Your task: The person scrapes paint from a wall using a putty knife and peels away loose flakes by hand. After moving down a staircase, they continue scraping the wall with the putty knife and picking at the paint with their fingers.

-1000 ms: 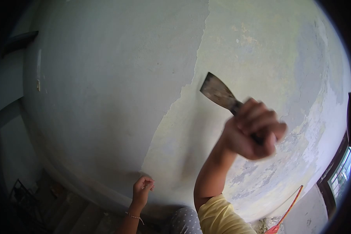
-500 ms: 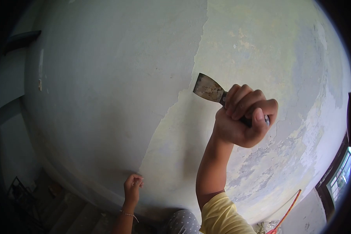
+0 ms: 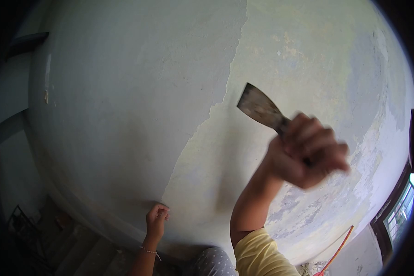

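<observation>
My right hand is closed around the handle of a putty knife, a flat metal scraper with a stained, worn blade. Its blade points up and left, in front of the bare patch just right of the ragged paint edge. The hand is blurred and covers most of the handle. Lower down, my left hand has its fingers curled in, close to the wall at the bottom of that paint edge. Nothing shows in its fingers. A thin bracelet circles the left wrist.
Grey paint covers the left of the wall; the right side is pale, patchy and flaking. Dark stairs run along the lower left. An orange stick or cord leans at lower right, near a barred window.
My right hand has moved right and slightly down with the putty knife, and the blade has shifted away from the paint edge. My left hand has stayed in nearly the same place.
</observation>
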Tool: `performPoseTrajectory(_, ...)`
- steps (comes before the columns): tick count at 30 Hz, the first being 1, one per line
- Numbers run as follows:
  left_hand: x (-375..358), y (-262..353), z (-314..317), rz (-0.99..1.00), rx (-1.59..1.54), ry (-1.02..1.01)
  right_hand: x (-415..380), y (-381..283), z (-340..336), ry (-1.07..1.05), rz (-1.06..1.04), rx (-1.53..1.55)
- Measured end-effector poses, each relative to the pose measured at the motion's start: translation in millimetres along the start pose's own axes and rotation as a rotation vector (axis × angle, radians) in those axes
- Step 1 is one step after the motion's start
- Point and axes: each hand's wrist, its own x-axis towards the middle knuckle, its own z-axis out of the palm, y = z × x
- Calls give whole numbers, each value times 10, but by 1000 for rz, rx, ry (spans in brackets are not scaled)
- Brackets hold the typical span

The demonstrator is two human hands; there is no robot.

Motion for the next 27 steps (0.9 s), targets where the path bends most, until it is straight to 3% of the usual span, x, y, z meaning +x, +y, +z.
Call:
performPoseTrajectory(1,-4,-25,-7,-10,1,-7,-124,273,-87,-36,94,-179)
performPoseTrajectory(3,13,-70,-4,18,-1,6,-14,291,-111,-13,195,-99)
performPoseTrajectory(9,9,-22,26,3,27,2,143,-167,-100,-145,-8,57)
performPoseTrajectory(10,22,-26,35,2,25,0,11,46,-47,-3,45,26)
performPoseTrajectory(11,22,-34,42,12,5,6,-129,283,-85,-46,188,-103)
performPoseTrajectory(13,15,-36,43,21,-16,11,-10,284,-187,-120,239,-47)
performPoseTrajectory(20,53,-87,5,89,29,91,50,-116,-162,-87,16,15)
performPoseTrajectory(21,37,-96,3,119,30,119,-118,167,-155,-46,109,-71)
performPoseTrajectory(23,-1,-89,-25,90,74,94,-105,245,-184,-89,186,53)
performPoseTrajectory(27,36,-78,-21,65,94,83,64,-113,-80,-89,45,99)
